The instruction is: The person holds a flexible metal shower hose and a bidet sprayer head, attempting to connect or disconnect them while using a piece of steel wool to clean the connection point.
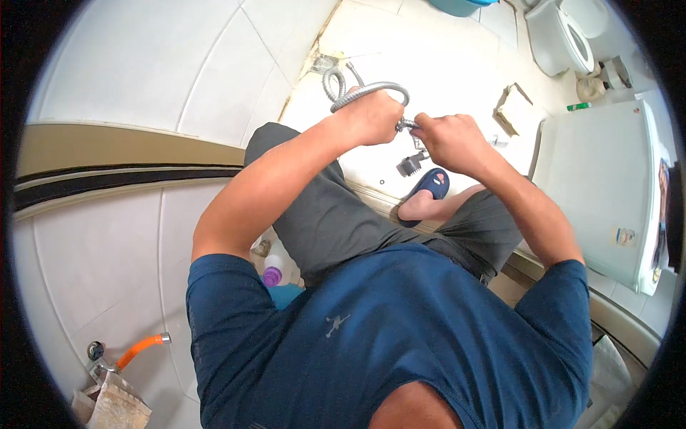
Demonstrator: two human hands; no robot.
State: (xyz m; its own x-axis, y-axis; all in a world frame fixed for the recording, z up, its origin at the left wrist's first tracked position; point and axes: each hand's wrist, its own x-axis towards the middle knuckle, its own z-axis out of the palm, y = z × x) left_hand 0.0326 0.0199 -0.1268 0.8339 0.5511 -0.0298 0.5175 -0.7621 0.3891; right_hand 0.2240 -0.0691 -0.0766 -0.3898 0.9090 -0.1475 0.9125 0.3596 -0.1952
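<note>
A flexible metal shower hose (pixel 386 86) loops above the light floor, with one loose end pointing up beyond my hands. My left hand (pixel 371 118) is closed round the hose. Close beside it, the fingers of my right hand (pixel 451 141) pinch a shiny metal fitting (pixel 408 124) at the hose's other end. Just below the fitting, a dark ribbed piece (pixel 409 166) lies on the floor; its kind is unclear. A small dark ring (pixel 381 181) lies near it. My foot in a navy slipper (pixel 437 182) rests to the right of these pieces.
A tiled wall (pixel 236 64) and door frame (pixel 128 154) stand at my left. An open carton (pixel 513 109), white toilet (pixel 557 36) and white appliance (pixel 597 186) are at the right. A blue basin (pixel 457 6) sits far off. Behind my leg is a purple-capped bottle (pixel 271 275).
</note>
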